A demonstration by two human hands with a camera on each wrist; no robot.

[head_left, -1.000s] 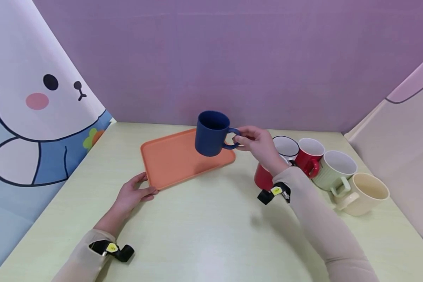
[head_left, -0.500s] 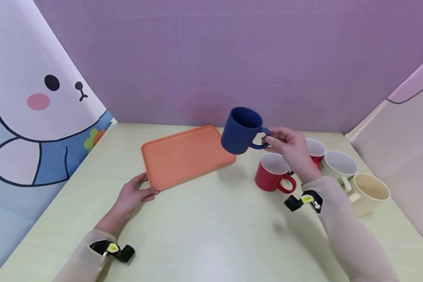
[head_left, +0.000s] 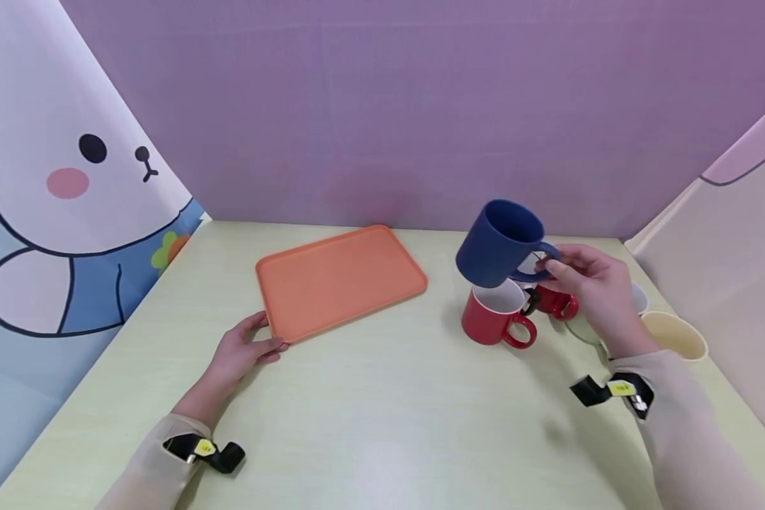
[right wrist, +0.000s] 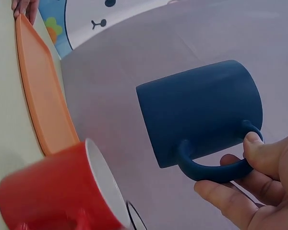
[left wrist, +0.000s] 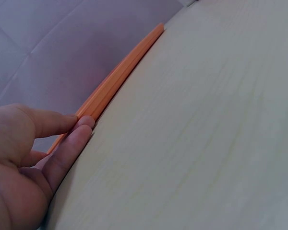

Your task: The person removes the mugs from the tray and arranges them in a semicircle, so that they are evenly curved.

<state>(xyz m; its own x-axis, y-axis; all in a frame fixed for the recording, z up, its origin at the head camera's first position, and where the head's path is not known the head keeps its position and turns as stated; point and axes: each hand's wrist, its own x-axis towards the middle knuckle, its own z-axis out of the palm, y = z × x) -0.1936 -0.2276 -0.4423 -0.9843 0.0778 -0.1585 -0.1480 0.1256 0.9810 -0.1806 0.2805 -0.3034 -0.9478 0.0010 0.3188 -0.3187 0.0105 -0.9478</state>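
Note:
My right hand (head_left: 602, 297) pinches the handle of a dark blue mug (head_left: 494, 244), held up in the air and tilted, its mouth facing up. In the right wrist view, thumb and fingers close on the handle of this blue mug (right wrist: 197, 112). Below it stands a red mug (head_left: 484, 322) with a white inside, partly overlapped by the blue one. On the left, my left hand (head_left: 239, 358) grips the near left corner of a flat orange tray (head_left: 341, 283). The left wrist view has the thumb on the rim of the tray (left wrist: 117, 76) and fingers low against it.
Behind the right hand, a second red mug (head_left: 551, 303), a pale green mug (head_left: 583, 331) and a cream mug (head_left: 682, 336) stand along the table's right side, partly hidden. A purple cloth (head_left: 357, 127) hangs behind the table (head_left: 370, 425).
My right hand has carried the blue mug rightward from over the tray to above the front red mug, tilting it more. The left hand and the tray stay where they were.

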